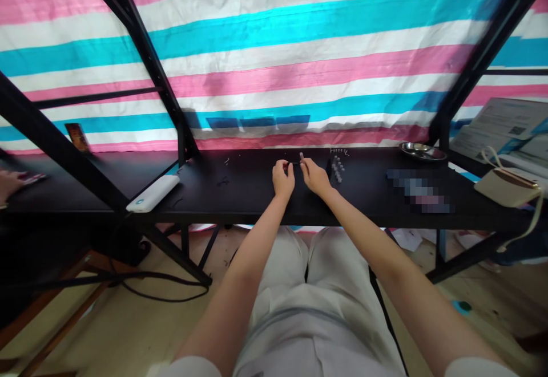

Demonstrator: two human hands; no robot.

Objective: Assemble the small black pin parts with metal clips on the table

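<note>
My left hand (283, 179) is closed over the black table, its fingers pinching a small dark piece (292, 163) too small to name. Close beside it, my right hand (315, 176) is closed around a short pale cylindrical piece (301, 155) that sticks up from the fingertips. Between the two hands, the dark piece points toward the right fingertips; I cannot tell whether it touches the pale one. Right of my right hand stand several small clear or grey cylinders (338, 169) in rows. A line of tiny pale pieces (339, 150) lies behind them.
A shiny metal dish (422, 151) sits at the back right, near a beige bag (506, 187). A white box-like device (154, 193) lies left, by the black frame post (145, 52). Small dark bits (222, 182) lie on the tabletop (240, 200). Another person's hand (10, 184) is far left.
</note>
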